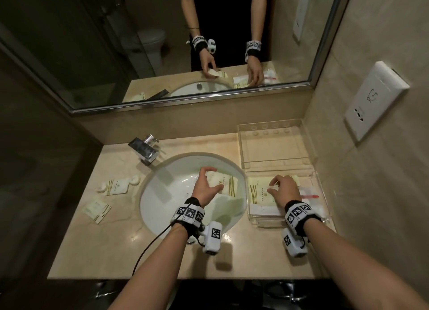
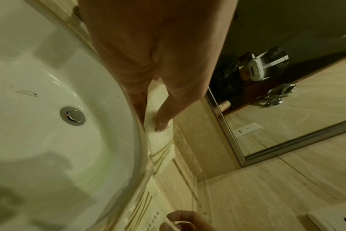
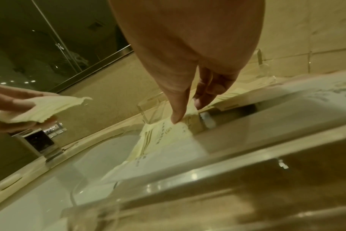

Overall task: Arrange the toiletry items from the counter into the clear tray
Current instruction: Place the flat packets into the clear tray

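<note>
My left hand is over the sink basin and pinches a pale packet with gold stripes between thumb and fingers; in the left wrist view that packet hangs beside the tray wall. My right hand reaches into the near clear tray, with its fingertips touching a similar packet that lies flat inside. The tray also holds a white sachet and a wrapped item with a red line. Two more packets lie on the counter to the left.
A second clear tray stands behind the first, against the wall. The chrome faucet is at the sink's back left. Two small white round items flank the left packet. A mirror runs above, and a wall outlet is on the right.
</note>
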{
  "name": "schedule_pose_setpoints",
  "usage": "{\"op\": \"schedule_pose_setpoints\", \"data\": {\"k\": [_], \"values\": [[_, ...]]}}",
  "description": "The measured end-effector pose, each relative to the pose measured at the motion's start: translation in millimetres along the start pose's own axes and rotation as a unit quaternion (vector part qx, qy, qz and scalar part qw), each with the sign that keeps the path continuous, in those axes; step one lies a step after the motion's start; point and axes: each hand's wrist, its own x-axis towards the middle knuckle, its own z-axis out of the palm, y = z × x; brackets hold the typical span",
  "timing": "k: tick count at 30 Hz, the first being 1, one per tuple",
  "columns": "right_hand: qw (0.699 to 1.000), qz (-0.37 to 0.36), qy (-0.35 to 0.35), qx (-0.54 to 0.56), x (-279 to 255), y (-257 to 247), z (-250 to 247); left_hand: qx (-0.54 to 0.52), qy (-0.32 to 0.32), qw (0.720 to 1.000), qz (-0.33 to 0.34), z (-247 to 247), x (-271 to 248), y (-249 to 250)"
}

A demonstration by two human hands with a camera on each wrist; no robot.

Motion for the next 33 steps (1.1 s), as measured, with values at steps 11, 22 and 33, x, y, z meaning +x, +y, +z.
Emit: {"op": "schedule_pose_setpoints", "data": {"k": [11,22,33], "values": [[0.966,-0.068,0.018,0.248,-1.2,-29.5,-22.1,-0.071,-0.039,0.997,-0.012,29.8,10.8,27.3],[0.976,-0.046,-0.029,0.21,12.9,-17.0,-49.2,-0.018,-0.076,0.996,0.05,71.7,22.5,52.7],[0.993,0.095,-0.03,0.064,-3.2,10.4,-20.0,0.271,-0.154,0.941,0.132,105.0,16.2,31.1]]}}
